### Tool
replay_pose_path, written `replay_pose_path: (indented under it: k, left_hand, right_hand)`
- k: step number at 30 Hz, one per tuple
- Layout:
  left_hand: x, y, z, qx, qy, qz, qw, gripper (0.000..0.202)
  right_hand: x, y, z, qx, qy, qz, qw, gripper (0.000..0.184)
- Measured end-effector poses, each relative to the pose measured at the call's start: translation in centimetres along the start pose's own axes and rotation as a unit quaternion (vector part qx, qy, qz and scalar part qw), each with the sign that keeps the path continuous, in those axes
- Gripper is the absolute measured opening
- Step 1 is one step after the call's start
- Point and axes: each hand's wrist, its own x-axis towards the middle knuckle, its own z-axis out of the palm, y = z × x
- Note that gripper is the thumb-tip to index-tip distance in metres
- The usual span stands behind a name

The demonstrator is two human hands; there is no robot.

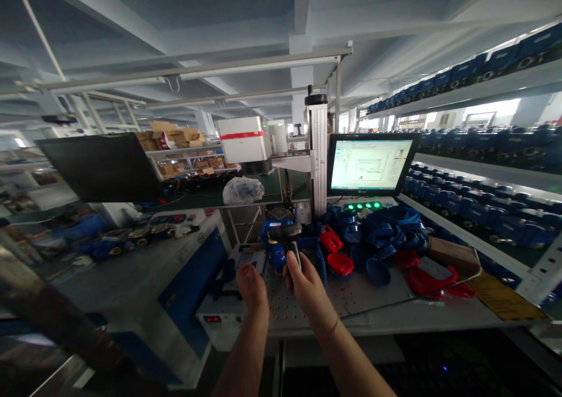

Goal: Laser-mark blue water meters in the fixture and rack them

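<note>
My right hand is wrapped around the handle of a black handheld barcode scanner, held upright over the worktable. Behind the scanner, and partly covered by it, stands a blue rounded part. My left hand is to the left of the scanner, its fingers curled in; whether anything small is between them is hidden. Both hands are above a perforated metal plate. Over the plate hangs a white marking head with a red stripe, fixed to a vertical column.
Blue plastic covers and a red cover are heaped on the right. A lit monitor stands behind them. A cable crosses the table. Shelves of blue units line the right side; a dark monitor is left.
</note>
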Motion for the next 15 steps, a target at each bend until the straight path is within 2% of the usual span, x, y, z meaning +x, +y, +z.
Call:
replay_pose_path:
  k: [5,11,15]
  left_hand:
    - [-0.2,0.4,0.0,-0.003,0.005,-0.001,1.000,0.020]
    - [-0.2,0.6,0.0,-0.007,0.008,-0.010,1.000,0.021]
    - [-0.1,0.7,-0.1,-0.006,0.009,-0.009,1.000,0.020]
  right_hand:
    - [1.8,-0.5,0.3,-0.012,-0.001,-0.001,1.000,0.074]
    - [5.1,-1.5,0.9,-0.007,0.004,0.037,0.999,0.068]
    - [5.8,-1.2,1.3,-0.011,0.014,0.045,0.999,0.063]
